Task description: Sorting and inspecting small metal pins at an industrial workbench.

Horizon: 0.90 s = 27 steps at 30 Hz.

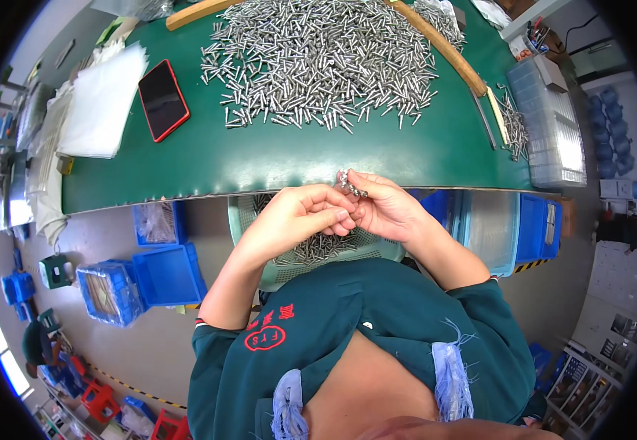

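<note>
Red-edged phone [164,100] lies flat on the left of the green table [186,163]; white sheets [106,103] lie farther left. Clear plastic boxes [553,136] are stacked at right. Floor, left: one open blue crate [169,276], one plastic-covered blue bin [122,311]. Near left: red stool [100,401].

One left hand [300,220] and one right hand [392,210] are working at the near edge of one green table [260,158]; the right is holding several metal pins [349,185], too crowded to count. One large heap [318,70], numbering very many pins, is lying far centre, with two smaller groups [513,126] lying at right. Two wooden bars [443,48] are flanking the large heap. One phone [163,100] is lying left; one mesh basket [373,247] is standing near.
</note>
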Available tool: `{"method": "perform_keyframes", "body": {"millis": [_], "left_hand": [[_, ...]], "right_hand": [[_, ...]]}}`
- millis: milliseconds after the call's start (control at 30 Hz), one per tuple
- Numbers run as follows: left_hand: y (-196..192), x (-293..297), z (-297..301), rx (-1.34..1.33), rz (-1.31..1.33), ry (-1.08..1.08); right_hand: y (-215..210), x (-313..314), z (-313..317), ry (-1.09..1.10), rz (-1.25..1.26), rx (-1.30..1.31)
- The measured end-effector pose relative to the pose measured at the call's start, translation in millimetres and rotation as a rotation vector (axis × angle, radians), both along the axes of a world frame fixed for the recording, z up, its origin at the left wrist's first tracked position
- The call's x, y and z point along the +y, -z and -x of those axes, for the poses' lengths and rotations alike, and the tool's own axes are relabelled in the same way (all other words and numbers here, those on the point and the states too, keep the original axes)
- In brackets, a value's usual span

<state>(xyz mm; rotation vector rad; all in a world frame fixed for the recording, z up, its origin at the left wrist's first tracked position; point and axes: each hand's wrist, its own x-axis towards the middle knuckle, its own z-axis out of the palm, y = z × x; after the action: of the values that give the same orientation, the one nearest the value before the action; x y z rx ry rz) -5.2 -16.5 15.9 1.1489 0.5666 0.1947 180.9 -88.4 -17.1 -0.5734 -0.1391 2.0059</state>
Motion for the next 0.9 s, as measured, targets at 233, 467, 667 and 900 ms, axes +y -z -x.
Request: {"method": "perform_keyframes", "body": {"millis": [233,467,667,900], "left_hand": [[-1.4,8.2,7.5,-0.007,-0.053,-0.002],[7.8,27.3,19.0,0.015,-0.223,-0.236],[4.3,29.4,16.8,0.030,-0.290,-0.303],[2.4,30.0,13.3,0.076,-0.393,-0.337]], "right_hand": [[-3.0,-0.4,-1.7,0.015,0.087,0.002],[-2.7,-0.9,-2.7,-0.017,0.087,-0.038],[-7.5,-2.0,-2.2,-0.049,0.010,-0.225],[-22.6,-2.5,-0.3,-0.186,-0.419,-0.762]]}}
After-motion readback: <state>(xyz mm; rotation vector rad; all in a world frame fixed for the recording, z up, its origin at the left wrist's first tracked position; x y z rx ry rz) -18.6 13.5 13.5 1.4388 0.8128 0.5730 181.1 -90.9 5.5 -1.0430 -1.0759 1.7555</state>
